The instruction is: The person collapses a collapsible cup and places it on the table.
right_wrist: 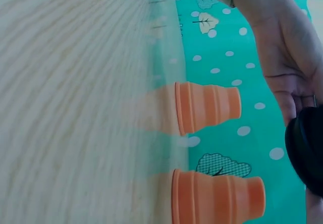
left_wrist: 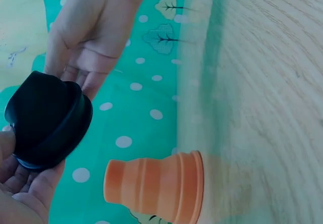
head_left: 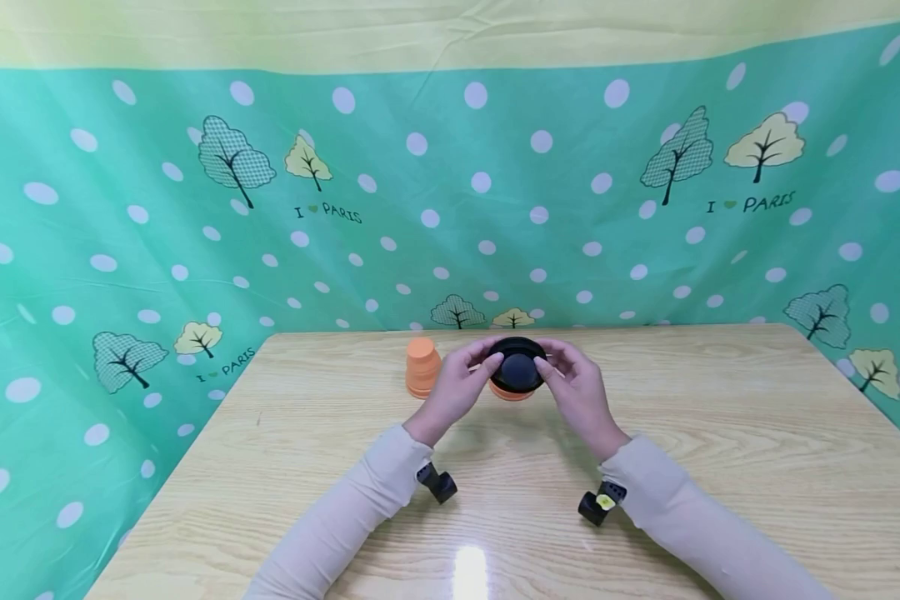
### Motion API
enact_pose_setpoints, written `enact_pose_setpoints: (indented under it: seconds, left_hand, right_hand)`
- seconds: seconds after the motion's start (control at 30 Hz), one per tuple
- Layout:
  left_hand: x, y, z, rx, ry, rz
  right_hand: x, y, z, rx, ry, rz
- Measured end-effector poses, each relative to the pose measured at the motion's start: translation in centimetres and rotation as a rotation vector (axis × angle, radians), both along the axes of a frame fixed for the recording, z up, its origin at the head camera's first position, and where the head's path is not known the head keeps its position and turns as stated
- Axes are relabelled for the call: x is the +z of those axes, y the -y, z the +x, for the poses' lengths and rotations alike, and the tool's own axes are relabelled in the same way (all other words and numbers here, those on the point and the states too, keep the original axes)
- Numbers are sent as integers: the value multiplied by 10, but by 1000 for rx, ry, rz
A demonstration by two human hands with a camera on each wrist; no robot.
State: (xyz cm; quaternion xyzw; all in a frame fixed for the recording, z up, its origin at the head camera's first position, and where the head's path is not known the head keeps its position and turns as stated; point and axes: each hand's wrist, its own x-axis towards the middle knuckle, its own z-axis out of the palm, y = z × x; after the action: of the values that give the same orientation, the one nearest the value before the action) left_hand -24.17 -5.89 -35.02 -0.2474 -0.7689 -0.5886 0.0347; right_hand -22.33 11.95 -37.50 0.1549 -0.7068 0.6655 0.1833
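Note:
My left hand and right hand hold a small black hat-shaped piece between them, one at each side. Both thumbs lie on its near face and the other fingers go round behind it. It has a round rim and a raised, smooth middle. In the left wrist view the black piece is raised off the table. One orange stepped cup stands upside down just behind and below it, mostly covered in the head view. A second orange stepped cup stands inverted beside my left hand.
The wooden table runs back to a green dotted curtain with printed trees. Dark wrist cameras hang under both sleeves. A bright light reflection shows at the near edge.

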Motion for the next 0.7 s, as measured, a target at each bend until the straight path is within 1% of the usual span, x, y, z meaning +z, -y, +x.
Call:
enact_pose_setpoints:
  seconds: [0.03, 0.1, 0.17, 0.3, 0.37, 0.43, 0.57, 0.7]
  left_hand:
    - [3, 1, 2, -5, 1, 7]
    - [5, 2, 1, -15, 16, 24]
    - [6, 2, 0, -16, 16, 28]
    - [5, 3, -1, -35, 10, 27]
    - [4, 4, 0, -51, 11, 28]
    - [4, 4, 0, -67, 5, 22]
    - [5, 5, 1, -79, -44, -56]
    - [6, 6, 3, -88, -95, -144]
  right_hand:
    - [-4, -2, -3, 10, 5, 3]
    - [-11, -5, -7, 29, 27, 5]
    - [-16, -7, -11, 48, 52, 6]
    - [-15, -9, -11, 97, 112, 12]
    - [-14, -9, -11, 115, 126, 32]
    - [-14, -9, -12, 118, 121, 62]
    - [-13, -10, -13, 118, 104, 144]
    - [-12, -11, -12, 155, 112, 206]
